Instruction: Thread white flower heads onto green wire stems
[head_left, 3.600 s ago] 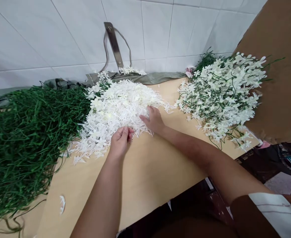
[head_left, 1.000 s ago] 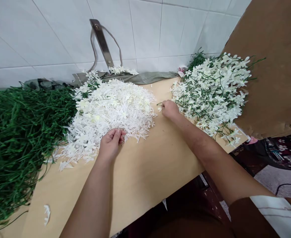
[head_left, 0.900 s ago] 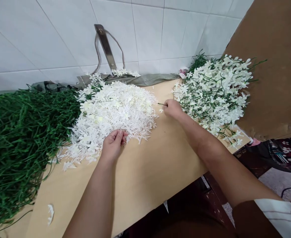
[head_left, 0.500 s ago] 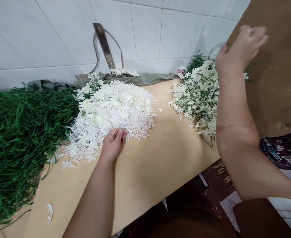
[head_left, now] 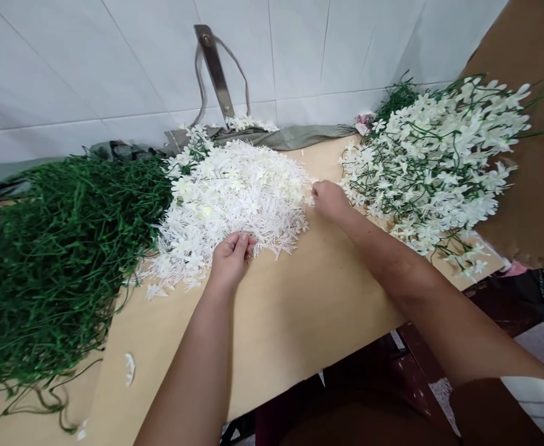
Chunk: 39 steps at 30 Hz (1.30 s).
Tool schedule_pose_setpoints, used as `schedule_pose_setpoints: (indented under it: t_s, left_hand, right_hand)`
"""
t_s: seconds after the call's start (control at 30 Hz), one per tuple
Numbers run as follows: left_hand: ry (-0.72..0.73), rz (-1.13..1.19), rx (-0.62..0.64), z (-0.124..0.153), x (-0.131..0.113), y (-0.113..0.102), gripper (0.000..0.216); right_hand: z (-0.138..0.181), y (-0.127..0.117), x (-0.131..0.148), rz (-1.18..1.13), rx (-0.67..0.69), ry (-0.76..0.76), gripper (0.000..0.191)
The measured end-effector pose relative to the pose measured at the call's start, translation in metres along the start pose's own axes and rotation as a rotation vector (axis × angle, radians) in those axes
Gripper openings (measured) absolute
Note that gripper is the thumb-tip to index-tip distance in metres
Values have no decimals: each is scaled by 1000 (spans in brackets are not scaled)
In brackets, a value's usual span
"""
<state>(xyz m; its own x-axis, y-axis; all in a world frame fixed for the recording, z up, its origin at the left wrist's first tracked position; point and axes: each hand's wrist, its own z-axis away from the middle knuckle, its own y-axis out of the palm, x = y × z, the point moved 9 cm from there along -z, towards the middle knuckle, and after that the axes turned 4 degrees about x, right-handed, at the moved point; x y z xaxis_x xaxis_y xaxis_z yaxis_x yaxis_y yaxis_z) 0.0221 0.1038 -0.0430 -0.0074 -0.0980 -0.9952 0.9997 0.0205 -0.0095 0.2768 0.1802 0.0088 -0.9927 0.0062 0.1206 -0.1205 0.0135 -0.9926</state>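
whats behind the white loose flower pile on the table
Behind the loose white flower pile a grey-green cloth lies along the tiled wall, with a metal bar leaning up. The pile hides whatever sits beneath it.

Two bare forearms are seen, with nothing worn on either wrist and no rings visible on the left hand (head_left: 229, 259) or the right hand (head_left: 330, 199). On the right upper arm a short brown sleeve (head_left: 494, 412) is worn, crossed by a broad white band with thin lines.

White tiled wall (head_left: 90, 68); pale wooden table (head_left: 290, 316)
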Motion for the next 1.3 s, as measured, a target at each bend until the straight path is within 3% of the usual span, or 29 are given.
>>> schedule_pose_setpoints:
  t_s: [0.17,0.3,0.47,0.63,0.73,0.83,1.0,1.3]
  left_hand:
    - [14,4,0,1,-3,1,29]
    - [-25,12,-12,2,-2,0,25]
    - [-5,5,-12,2,-3,0,25]
    - [-10,8,-19,1,-2,-1,27]
    - [-8,16,-12,1,0,0,29]
    - [15,61,5,2,-1,1,32]
    - [98,148,-20,4,-9,-5,42]
    - [99,155,-20,2,-5,-8,41]
  right_hand:
    - [-12,4,-20,-51,-14,143,45]
    - [-19,14,-25,-93,0,153,34]
    - [-38,11,-28,-205,-88,168,38]
    - [-50,13,-28,-298,-69,154,22]
    - [-32,1,-4,-541,-147,36,17]
    - [6,-12,49,-879,-158,-234,4]
    - [58,-13,126,-946,-22,-508,11]
    - [55,16,135,-1070,50,-490,12]
